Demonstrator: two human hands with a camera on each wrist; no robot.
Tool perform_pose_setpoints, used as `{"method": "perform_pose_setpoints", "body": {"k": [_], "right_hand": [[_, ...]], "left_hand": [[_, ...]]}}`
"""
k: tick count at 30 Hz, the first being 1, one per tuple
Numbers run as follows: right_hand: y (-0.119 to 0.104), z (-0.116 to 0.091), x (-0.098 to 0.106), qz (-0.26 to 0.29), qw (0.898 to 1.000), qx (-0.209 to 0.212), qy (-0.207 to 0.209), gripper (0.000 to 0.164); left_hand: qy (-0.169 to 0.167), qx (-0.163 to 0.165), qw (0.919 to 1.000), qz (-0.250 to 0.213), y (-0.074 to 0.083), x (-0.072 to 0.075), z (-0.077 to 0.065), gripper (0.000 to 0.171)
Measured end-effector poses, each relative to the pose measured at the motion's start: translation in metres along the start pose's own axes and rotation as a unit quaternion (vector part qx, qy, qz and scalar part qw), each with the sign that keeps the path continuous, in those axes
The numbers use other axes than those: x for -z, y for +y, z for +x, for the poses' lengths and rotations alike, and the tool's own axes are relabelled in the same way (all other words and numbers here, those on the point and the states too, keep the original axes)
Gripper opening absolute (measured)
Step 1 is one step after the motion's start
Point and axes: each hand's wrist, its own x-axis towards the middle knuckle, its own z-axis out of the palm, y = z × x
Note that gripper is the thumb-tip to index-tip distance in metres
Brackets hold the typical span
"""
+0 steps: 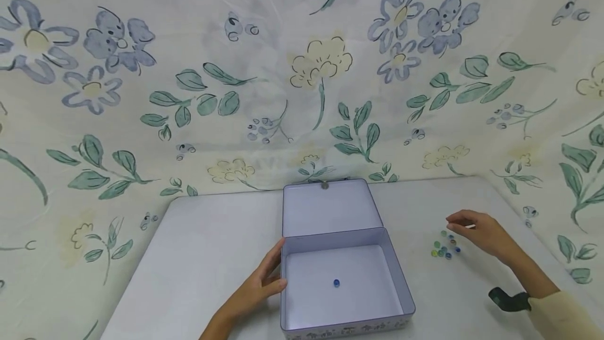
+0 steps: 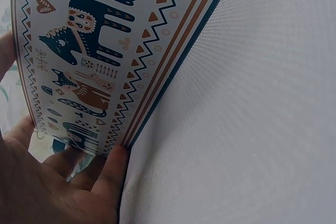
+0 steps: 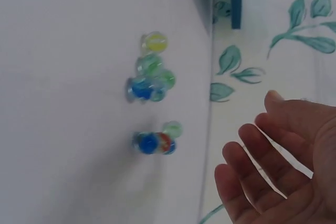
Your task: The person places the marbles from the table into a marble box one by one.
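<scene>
A hinged lavender tin box [image 1: 347,323] stands with its lid [image 1: 330,209] tilted back. Inside, one blue marble [image 1: 336,283] lies on the floor of the box. My left hand [image 1: 258,288] rests against the box's left wall with extended fingers. In the left wrist view, fingertips [image 2: 116,156] touch the outer wall [image 2: 94,72], which is printed with animals. To the right, my right hand [image 1: 482,231] hovers beside a loose cluster of glass marbles [image 1: 442,252], green, yellow and blue, holding nothing visible. In the right wrist view, its fingers [image 3: 254,145] are apart from the marbles.
The white table [image 1: 207,261] carries the box near its middle. Behind it hangs a flower-printed cloth [image 1: 278,67], which also rises along both sides. A dark strap [image 1: 508,299] is at my right wrist, above a pale sleeve [image 1: 561,314].
</scene>
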Motion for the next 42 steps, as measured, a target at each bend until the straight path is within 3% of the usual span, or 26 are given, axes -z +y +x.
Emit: {"method": "perform_pose_setpoints", "body": {"k": [12,37,42], "right_hand": [[0.021,-0.003,-0.028,0.007,0.998,-0.063,-0.001,0.032],[0.023,-0.005,-0.042,-0.023,0.998,-0.05,0.008,0.023],[0.022,-0.002,-0.043,-0.035,0.999,-0.027,0.028,0.021]], "left_hand": [[0.002,0.008,0.9999,-0.009,0.002,0.0,-0.002,0.081],[-0.002,0.015,0.9998,-0.011,0.006,0.001,-0.007,0.081],[0.003,0.018,0.9998,-0.005,0.007,0.001,-0.007,0.081]]}}
